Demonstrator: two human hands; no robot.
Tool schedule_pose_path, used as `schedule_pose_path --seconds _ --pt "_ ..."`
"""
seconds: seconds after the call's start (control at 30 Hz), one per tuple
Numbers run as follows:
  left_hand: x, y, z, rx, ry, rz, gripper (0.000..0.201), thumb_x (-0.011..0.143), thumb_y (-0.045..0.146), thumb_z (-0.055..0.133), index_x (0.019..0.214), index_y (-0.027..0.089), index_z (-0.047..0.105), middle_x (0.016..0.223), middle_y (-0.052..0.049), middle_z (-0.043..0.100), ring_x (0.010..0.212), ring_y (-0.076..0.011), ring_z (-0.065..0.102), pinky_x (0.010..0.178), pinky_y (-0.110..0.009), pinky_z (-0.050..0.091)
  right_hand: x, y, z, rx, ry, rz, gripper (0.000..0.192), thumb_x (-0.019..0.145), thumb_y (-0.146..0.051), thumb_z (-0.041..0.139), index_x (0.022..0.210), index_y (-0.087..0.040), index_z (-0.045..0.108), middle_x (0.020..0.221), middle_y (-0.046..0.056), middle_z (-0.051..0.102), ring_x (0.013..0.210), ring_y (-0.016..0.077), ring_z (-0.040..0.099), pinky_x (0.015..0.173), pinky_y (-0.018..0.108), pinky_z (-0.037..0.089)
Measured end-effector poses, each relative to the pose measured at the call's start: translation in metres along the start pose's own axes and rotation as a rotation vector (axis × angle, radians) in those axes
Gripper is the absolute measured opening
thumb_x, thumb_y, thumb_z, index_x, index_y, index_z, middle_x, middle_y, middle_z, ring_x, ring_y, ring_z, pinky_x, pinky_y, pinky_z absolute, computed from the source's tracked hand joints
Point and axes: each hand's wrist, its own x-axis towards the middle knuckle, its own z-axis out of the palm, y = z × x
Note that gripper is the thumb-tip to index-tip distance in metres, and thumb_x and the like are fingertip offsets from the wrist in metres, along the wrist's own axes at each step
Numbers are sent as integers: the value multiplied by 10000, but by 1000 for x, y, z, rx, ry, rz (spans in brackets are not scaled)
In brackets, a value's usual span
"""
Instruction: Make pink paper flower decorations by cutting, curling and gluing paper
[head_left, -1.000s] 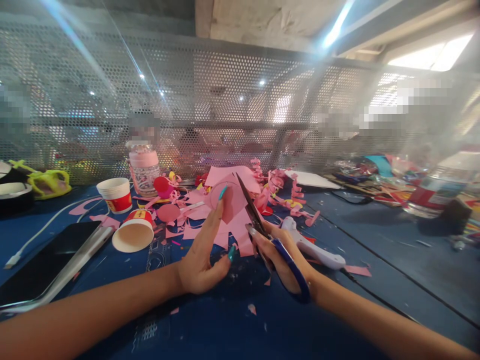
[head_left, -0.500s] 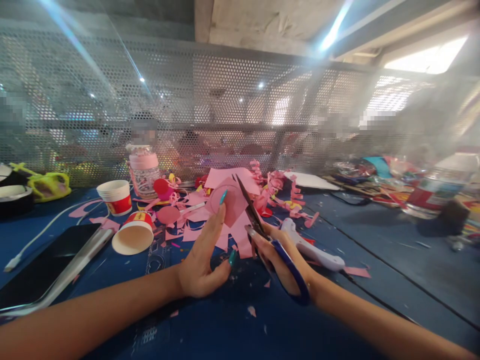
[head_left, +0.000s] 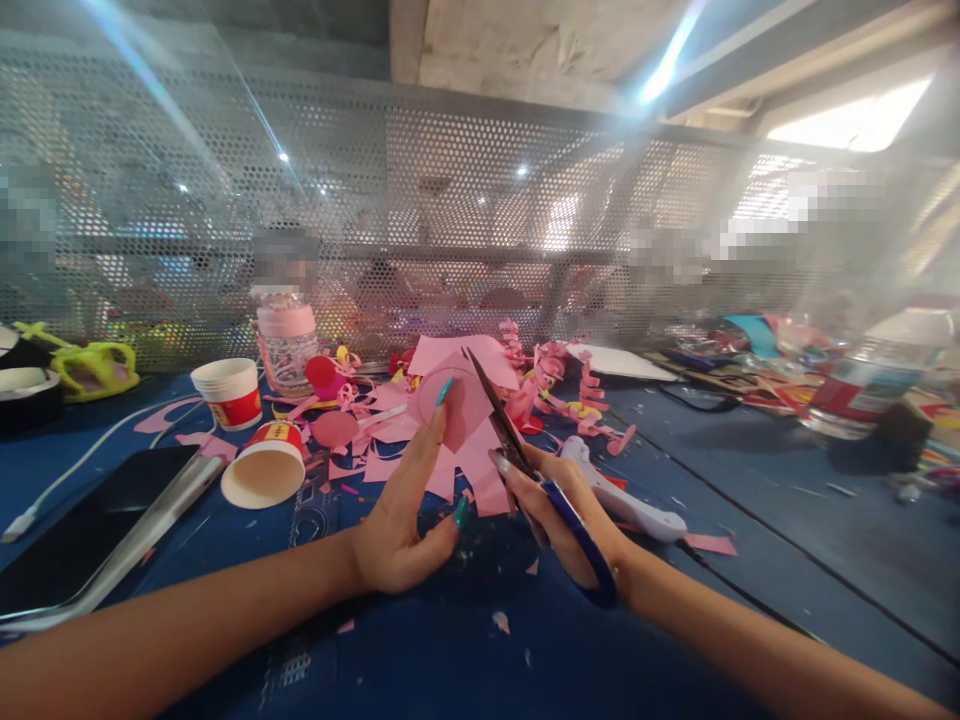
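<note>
Two of your left hand (head_left: 401,530) fingers (head_left: 424,455) pinch the pink paper circle (head_left: 461,405), held up over the middle of the tabletop (head_left: 750,520). Your right hand (head_left: 559,515) grips the blue scissors (head_left: 525,460), blades a little open against the paper's edge. Those pinching fingers sit very near the blades, so a snip could nick one. Pink scraps (head_left: 487,480) below could hide the circle if it slips.

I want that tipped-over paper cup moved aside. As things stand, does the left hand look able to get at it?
Probably yes, once freed. The tipped paper cup lies on the table just left of the left hand, nothing between them. But that hand holds the pink paper against the scissors.
</note>
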Motion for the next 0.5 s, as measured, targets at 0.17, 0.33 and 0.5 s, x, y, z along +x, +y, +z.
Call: schedule_pose_path --seconds 0.17,0.33,0.5 --pt "-1 -1 1 -5 7 -26 785 837 201 439 1446 217 -57 1528 -40 83 1396 -235 -31 1139 -423 11 1 1 -1 -10 -5 -2 392 852 -526 438 660 -184 449 435 -60 359 425 87 351 420 225 269" --pt "0 2 -1 38 16 -33 764 844 200 414 1446 212 -57 1518 -50 92 1378 -246 70 1127 -416 24 -1 1 1 13 -3 32 390 856 -530 421 662 -192 411 452 -62 359 422 81 336 407 220 261" --pt "4 4 -1 68 51 -82 764 832 237 444 1450 194 -3 1496 -80 81 1263 -284 208 1084 -479 141 -2 3 2 9 -13 10 421 842 -578 393 664 -197 389 509 -46 410 441 81 345 412 220 277"
